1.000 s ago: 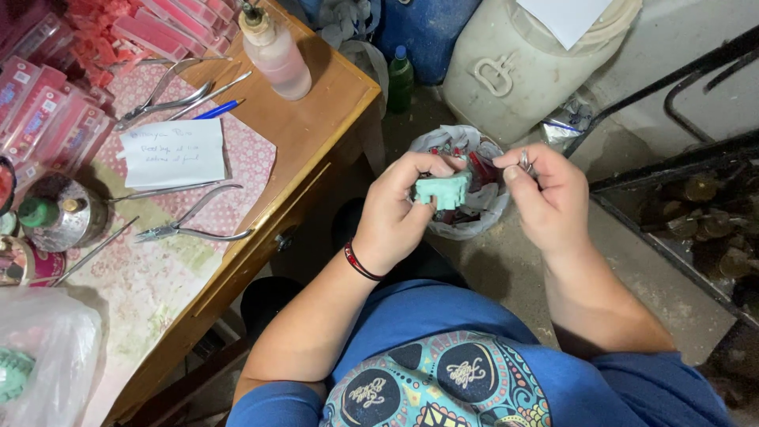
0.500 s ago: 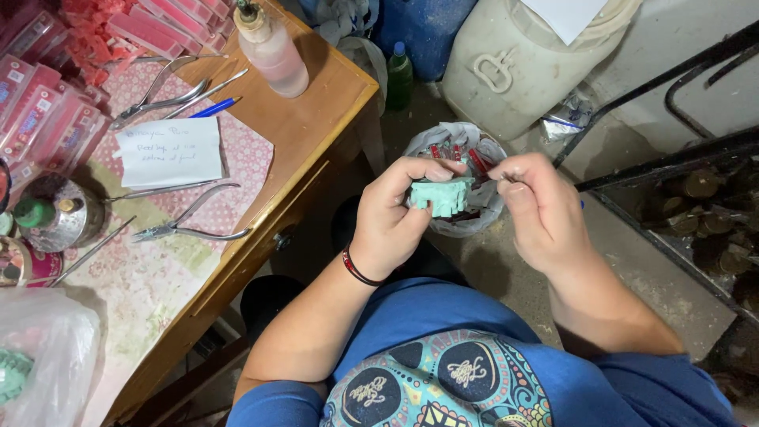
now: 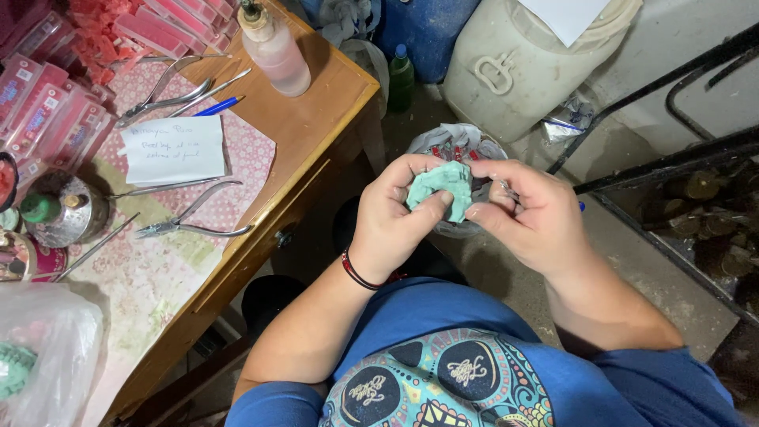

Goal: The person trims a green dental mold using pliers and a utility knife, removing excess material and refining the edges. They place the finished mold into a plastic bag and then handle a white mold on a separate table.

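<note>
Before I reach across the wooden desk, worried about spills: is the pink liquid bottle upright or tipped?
Upright: the pink liquid bottle stands on its base on the wooden desk, nozzle up.

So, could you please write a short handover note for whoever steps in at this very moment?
Left hand: grips the green lump, thumb pressed on its front.
Right hand: fingertips pinch the lump's right edge.
Where: the lump is held in the air over a small plastic-lined bin with red bits inside, beside the wooden table.
On the table: pliers, a paper note, a pink bottle, all untouched.
Done and left: both hands are on the lump; what remains cannot be told.
</note>
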